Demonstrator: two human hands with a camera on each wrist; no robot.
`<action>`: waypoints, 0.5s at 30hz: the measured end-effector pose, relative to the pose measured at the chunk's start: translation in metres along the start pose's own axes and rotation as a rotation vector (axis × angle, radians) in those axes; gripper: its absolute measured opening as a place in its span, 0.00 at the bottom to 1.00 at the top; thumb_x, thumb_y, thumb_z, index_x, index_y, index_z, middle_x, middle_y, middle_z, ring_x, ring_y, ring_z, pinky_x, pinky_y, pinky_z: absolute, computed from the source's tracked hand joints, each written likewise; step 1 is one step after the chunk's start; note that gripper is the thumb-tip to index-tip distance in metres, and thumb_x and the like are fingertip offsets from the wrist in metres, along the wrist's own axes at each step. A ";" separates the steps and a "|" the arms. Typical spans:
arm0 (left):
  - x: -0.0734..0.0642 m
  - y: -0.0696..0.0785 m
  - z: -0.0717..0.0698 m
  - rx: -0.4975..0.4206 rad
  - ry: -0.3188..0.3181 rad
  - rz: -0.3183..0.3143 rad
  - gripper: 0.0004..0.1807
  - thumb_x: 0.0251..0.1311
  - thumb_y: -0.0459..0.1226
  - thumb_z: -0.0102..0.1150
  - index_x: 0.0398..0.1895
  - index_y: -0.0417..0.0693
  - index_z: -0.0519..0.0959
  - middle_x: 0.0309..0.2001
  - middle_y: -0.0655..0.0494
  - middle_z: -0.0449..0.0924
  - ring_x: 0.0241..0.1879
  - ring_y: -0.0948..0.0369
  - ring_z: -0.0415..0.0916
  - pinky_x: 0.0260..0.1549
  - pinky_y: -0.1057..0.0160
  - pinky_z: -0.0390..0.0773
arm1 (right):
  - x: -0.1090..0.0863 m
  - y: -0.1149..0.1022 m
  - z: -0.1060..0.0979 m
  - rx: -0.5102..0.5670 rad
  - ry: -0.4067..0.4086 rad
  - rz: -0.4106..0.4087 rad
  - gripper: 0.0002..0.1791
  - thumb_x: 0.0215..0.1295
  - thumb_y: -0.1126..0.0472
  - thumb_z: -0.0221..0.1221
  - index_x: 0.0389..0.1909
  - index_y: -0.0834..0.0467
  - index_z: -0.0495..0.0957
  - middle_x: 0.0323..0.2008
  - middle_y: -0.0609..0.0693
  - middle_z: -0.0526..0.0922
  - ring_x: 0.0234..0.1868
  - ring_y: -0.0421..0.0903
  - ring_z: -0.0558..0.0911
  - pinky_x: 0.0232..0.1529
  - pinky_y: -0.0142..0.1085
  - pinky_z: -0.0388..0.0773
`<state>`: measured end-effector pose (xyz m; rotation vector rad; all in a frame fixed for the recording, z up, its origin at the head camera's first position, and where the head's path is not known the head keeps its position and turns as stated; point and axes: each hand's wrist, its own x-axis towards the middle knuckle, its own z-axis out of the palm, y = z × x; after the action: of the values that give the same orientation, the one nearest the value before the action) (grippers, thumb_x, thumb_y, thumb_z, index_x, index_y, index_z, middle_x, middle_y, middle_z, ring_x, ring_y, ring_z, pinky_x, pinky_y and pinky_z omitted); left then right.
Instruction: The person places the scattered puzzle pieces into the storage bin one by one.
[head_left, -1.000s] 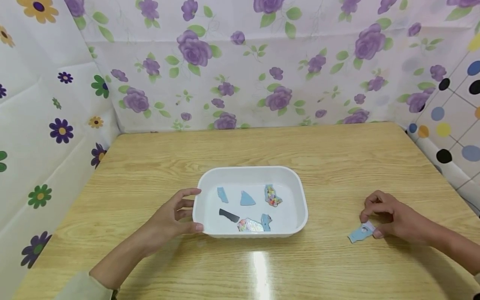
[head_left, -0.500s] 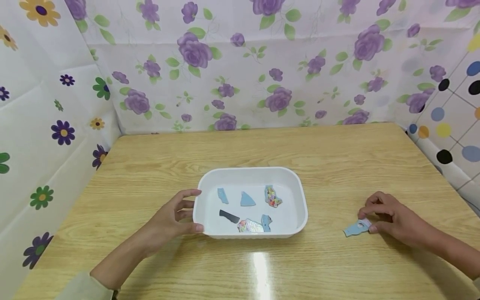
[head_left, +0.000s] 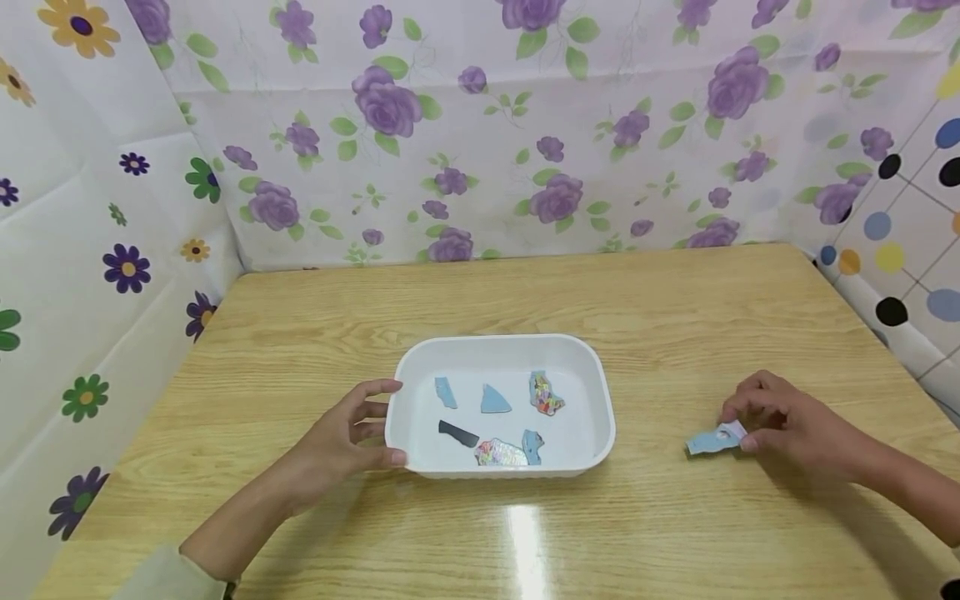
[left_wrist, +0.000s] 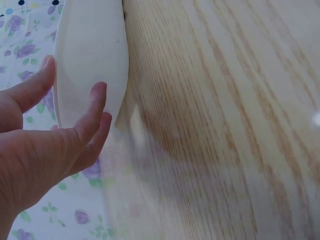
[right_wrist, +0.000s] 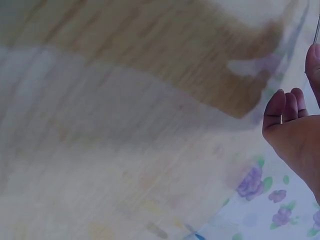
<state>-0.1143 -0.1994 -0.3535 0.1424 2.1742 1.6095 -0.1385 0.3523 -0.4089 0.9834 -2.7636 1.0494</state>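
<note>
At the left end of a white plastic tray (head_left: pixel 498 337), my left hand (head_left: pixel 341 446) holds the rim, thumb at the near corner and index finger farther back. The left wrist view shows its other fingers against the tray's outer wall (left_wrist: pixel 90 60). Off to the right, my right hand (head_left: pixel 795 429) pinches a flat light-blue piece (head_left: pixel 708 442) with a hole in it and a pale lilac end. The piece is tilted, its far-left end at or just above the wooden table. In the right wrist view, the hand (right_wrist: pixel 295 125) is cut off by the frame edge.
Inside the tray lie several flat pieces: a blue strip (head_left: pixel 446 392), a blue triangle (head_left: pixel 495 399), a black piece (head_left: pixel 458 433), a multicoloured piece (head_left: pixel 543 393), a shiny patterned piece (head_left: pixel 501 452) and a small blue piece (head_left: pixel 532 447). Flower-patterned sheets (head_left: pixel 487 125) stand behind the table (head_left: pixel 337 325).
My right hand has moved slightly up in the head view, carrying the light-blue piece a little left and away from me, and has turned and tilted it. The left hand and tray stay put.
</note>
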 end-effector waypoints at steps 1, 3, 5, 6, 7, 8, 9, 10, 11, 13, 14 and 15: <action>0.000 0.000 0.000 0.000 0.000 -0.001 0.47 0.49 0.36 0.74 0.70 0.56 0.57 0.63 0.42 0.65 0.62 0.46 0.67 0.53 0.53 0.75 | 0.001 -0.001 -0.001 -0.003 -0.002 0.016 0.23 0.49 0.75 0.68 0.41 0.47 0.79 0.43 0.42 0.69 0.40 0.36 0.67 0.32 0.28 0.68; 0.000 0.000 0.000 -0.001 0.002 -0.003 0.47 0.49 0.35 0.73 0.70 0.56 0.57 0.63 0.42 0.65 0.63 0.46 0.67 0.53 0.53 0.75 | 0.004 -0.004 -0.003 -0.005 -0.003 0.050 0.22 0.50 0.74 0.67 0.41 0.47 0.79 0.44 0.42 0.69 0.40 0.36 0.67 0.31 0.29 0.68; 0.000 0.000 0.000 -0.001 0.004 -0.004 0.46 0.49 0.35 0.73 0.70 0.56 0.57 0.62 0.42 0.65 0.63 0.46 0.67 0.53 0.53 0.75 | 0.006 -0.006 -0.004 -0.012 0.001 0.072 0.21 0.51 0.73 0.67 0.41 0.47 0.79 0.45 0.41 0.69 0.41 0.36 0.68 0.31 0.30 0.67; 0.000 0.000 0.000 -0.001 0.004 -0.004 0.46 0.49 0.35 0.73 0.70 0.56 0.57 0.63 0.42 0.65 0.63 0.46 0.67 0.53 0.53 0.75 | 0.007 -0.007 -0.005 -0.007 0.001 0.075 0.20 0.52 0.73 0.67 0.41 0.47 0.79 0.45 0.42 0.69 0.41 0.36 0.68 0.31 0.30 0.67; 0.000 0.000 0.001 -0.001 0.005 -0.004 0.46 0.48 0.35 0.73 0.70 0.56 0.57 0.63 0.42 0.66 0.63 0.46 0.67 0.53 0.53 0.75 | 0.009 -0.008 -0.005 -0.001 0.002 0.076 0.20 0.52 0.73 0.67 0.41 0.48 0.78 0.45 0.42 0.69 0.42 0.36 0.68 0.31 0.30 0.67; 0.000 0.000 0.000 -0.001 0.005 -0.003 0.47 0.48 0.35 0.74 0.70 0.56 0.57 0.63 0.42 0.66 0.63 0.46 0.67 0.53 0.53 0.75 | 0.010 -0.010 -0.005 0.005 0.000 0.079 0.20 0.53 0.72 0.67 0.41 0.48 0.78 0.46 0.42 0.69 0.42 0.36 0.68 0.32 0.30 0.68; 0.000 0.000 0.000 -0.001 0.005 -0.003 0.47 0.48 0.35 0.74 0.70 0.56 0.57 0.63 0.42 0.66 0.63 0.46 0.67 0.53 0.53 0.75 | 0.012 -0.011 -0.006 0.011 -0.002 0.077 0.19 0.53 0.72 0.66 0.42 0.48 0.78 0.46 0.42 0.70 0.42 0.36 0.69 0.32 0.30 0.69; 0.000 0.000 0.000 0.000 0.006 -0.002 0.47 0.48 0.35 0.74 0.70 0.56 0.57 0.63 0.42 0.66 0.63 0.46 0.67 0.53 0.53 0.75 | 0.014 -0.012 -0.007 0.018 -0.006 0.075 0.19 0.53 0.72 0.66 0.42 0.48 0.78 0.46 0.43 0.70 0.43 0.37 0.69 0.32 0.30 0.69; 0.000 0.000 0.000 -0.001 0.005 -0.002 0.47 0.48 0.35 0.74 0.70 0.56 0.57 0.63 0.42 0.66 0.63 0.46 0.67 0.53 0.53 0.75 | 0.015 -0.014 -0.007 0.026 -0.010 0.074 0.19 0.54 0.72 0.66 0.42 0.48 0.77 0.46 0.43 0.70 0.43 0.37 0.69 0.32 0.31 0.70; 0.000 0.000 0.000 -0.004 0.004 -0.002 0.47 0.48 0.35 0.74 0.70 0.56 0.57 0.63 0.42 0.66 0.63 0.46 0.67 0.53 0.53 0.75 | 0.017 -0.016 -0.009 0.032 -0.018 0.078 0.18 0.54 0.71 0.66 0.42 0.48 0.77 0.46 0.43 0.70 0.43 0.38 0.69 0.33 0.31 0.71; 0.000 0.000 0.000 -0.005 0.004 -0.003 0.47 0.48 0.35 0.74 0.70 0.56 0.57 0.62 0.42 0.66 0.62 0.46 0.67 0.53 0.53 0.75 | 0.018 -0.018 -0.010 0.029 -0.022 0.082 0.18 0.55 0.71 0.66 0.42 0.48 0.77 0.46 0.42 0.70 0.43 0.38 0.70 0.33 0.31 0.71; 0.000 0.000 0.000 -0.006 0.004 -0.005 0.47 0.48 0.35 0.74 0.70 0.56 0.57 0.62 0.42 0.65 0.62 0.46 0.67 0.53 0.53 0.75 | 0.019 -0.019 -0.010 0.028 -0.022 0.083 0.18 0.55 0.71 0.66 0.41 0.48 0.77 0.46 0.42 0.70 0.43 0.38 0.70 0.34 0.31 0.71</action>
<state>-0.1144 -0.1994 -0.3537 0.1323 2.1710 1.6152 -0.1450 0.3374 -0.3852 0.8954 -2.8378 1.0970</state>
